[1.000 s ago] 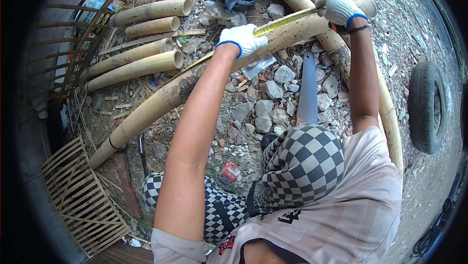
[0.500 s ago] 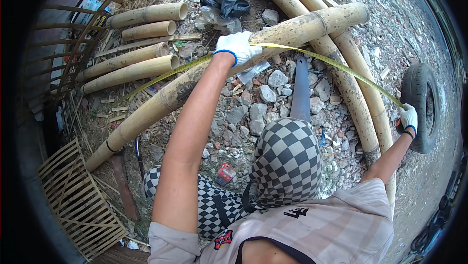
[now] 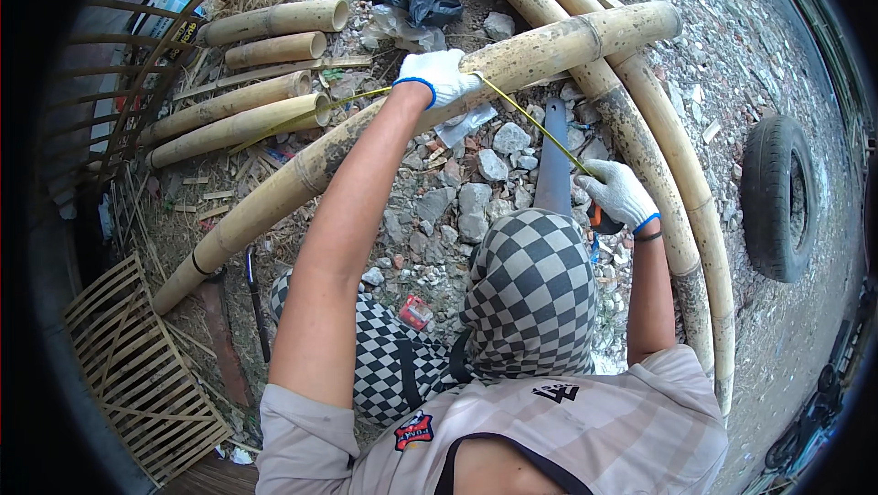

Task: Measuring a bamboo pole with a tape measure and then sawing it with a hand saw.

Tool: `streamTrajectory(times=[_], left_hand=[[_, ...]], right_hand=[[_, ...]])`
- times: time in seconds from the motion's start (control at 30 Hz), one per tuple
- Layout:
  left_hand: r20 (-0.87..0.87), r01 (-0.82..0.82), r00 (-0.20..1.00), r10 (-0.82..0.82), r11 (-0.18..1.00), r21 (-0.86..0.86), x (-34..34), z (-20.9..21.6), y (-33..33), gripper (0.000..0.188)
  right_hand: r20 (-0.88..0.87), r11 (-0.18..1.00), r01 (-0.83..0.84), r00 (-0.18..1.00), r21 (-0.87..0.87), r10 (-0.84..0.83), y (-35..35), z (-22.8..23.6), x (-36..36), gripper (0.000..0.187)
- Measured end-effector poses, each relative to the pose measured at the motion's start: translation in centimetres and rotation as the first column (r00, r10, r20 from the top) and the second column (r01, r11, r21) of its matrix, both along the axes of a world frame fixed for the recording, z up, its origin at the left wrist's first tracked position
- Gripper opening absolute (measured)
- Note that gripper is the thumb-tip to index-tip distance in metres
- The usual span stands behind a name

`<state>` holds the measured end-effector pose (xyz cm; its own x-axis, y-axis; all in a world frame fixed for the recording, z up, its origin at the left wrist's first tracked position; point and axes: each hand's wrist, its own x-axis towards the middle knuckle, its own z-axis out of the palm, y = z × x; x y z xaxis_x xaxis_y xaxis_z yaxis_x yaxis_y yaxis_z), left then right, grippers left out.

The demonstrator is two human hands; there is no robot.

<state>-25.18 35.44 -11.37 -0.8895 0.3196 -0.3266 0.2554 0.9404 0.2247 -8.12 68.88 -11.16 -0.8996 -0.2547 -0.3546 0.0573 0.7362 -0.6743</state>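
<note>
A long bamboo pole (image 3: 297, 180) lies slantwise in front of me, its far right end resting across other poles. My left hand (image 3: 437, 79), in a white glove with a blue cuff, is closed over the pole and pinches a yellow measuring tape blade (image 3: 535, 122). One stretch of the blade trails off to the left. The other runs down to my right hand (image 3: 624, 193), also gloved, which grips the orange and black tape measure case (image 3: 601, 219). That hand is above the rubble, right of my knee. Below the pole lies a blue-grey handsaw blade (image 3: 554, 166), partly hidden by my knee.
Two bamboo poles (image 3: 672, 193) curve along the right, with a tire (image 3: 779, 198) beyond. Cut bamboo pieces (image 3: 274, 23) lie at left near black plastic bags (image 3: 430, 9). A slatted bamboo panel (image 3: 146, 381) is at lower left. A small red packet (image 3: 416, 312) sits by my leg.
My right hand has come in from beside the tire to near my knee, bringing the tape measure case along. The tape between my hands is shorter. My left hand stays on the pole.
</note>
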Motion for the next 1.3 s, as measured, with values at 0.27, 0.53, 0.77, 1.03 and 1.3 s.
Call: streamTrajectory(times=[0.27, 0.53, 0.77, 1.03, 1.3], left_hand=[[-0.024, -0.031, 0.999, 0.031, 0.999, -0.023, 0.2, -0.2, 0.0, 0.062], [-0.016, -0.022, 1.0, 0.021, 0.999, -0.039, 0.5, 0.1, -0.4, 0.061], [-0.034, -0.01, 0.999, 0.009, 1.0, -0.029, 0.3, -0.2, -0.5, 0.061], [-0.1, -0.004, 0.995, 0.0, 0.999, -0.039, -0.4, -1.1, -0.9, 0.065], [-0.124, 0.052, 0.99, -0.065, 0.993, -0.104, 0.0, 0.1, -0.2, 0.064]], right_hand=[[-0.568, 0.897, 0.174, 0.817, 0.407, 0.099, -7.0, 5.7, -8.0, 0.021], [-0.634, 0.561, 0.594, 0.758, 0.577, -0.151, 12.4, 13.8, -3.2, 0.031], [-0.29, 0.369, 0.563, 0.76, 0.739, -0.581, 27.4, 2.5, 17.0, 0.033], [0.124, 0.931, 0.359, 0.929, -0.064, -0.349, 2.7, -10.2, 14.5, 0.036], [0.087, 0.942, 0.192, 0.981, -0.275, -0.175, -3.1, -8.9, 7.6, 0.024]])
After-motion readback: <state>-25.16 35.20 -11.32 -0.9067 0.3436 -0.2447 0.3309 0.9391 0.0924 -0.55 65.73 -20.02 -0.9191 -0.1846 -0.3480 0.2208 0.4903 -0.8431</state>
